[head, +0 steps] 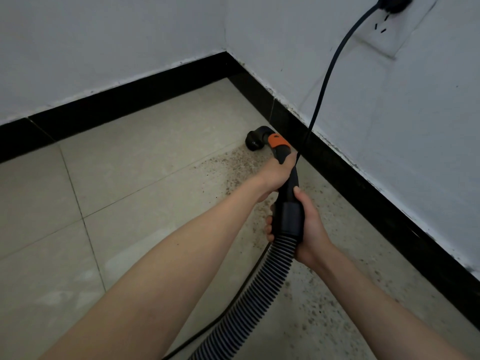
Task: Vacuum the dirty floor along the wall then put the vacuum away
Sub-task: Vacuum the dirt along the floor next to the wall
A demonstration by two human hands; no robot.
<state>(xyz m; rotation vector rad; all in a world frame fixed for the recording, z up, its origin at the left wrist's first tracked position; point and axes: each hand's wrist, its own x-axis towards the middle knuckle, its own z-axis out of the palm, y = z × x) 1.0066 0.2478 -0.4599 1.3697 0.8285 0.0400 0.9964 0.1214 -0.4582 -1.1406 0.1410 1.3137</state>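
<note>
A black vacuum nozzle (pixel 255 139) with an orange collar (pixel 278 141) points at the floor near the corner, beside the black skirting. My left hand (pixel 276 172) grips the wand just behind the orange collar. My right hand (pixel 309 229) grips the black cuff (pixel 291 216) where the ribbed hose (pixel 259 289) joins. The hose runs down and off the bottom edge. Brown dirt specks (pixel 233 165) lie scattered on the beige tiles along the right wall, with more specks (pixel 319 307) nearer to me.
A black power cord (pixel 327 81) hangs from a plug in the wall socket (pixel 389 35) at top right and drops past my left hand. Black skirting (pixel 363 183) lines both white walls, which meet in a corner (pixel 226 51). Beige tiled floor (pixel 104 216) spreads to the left.
</note>
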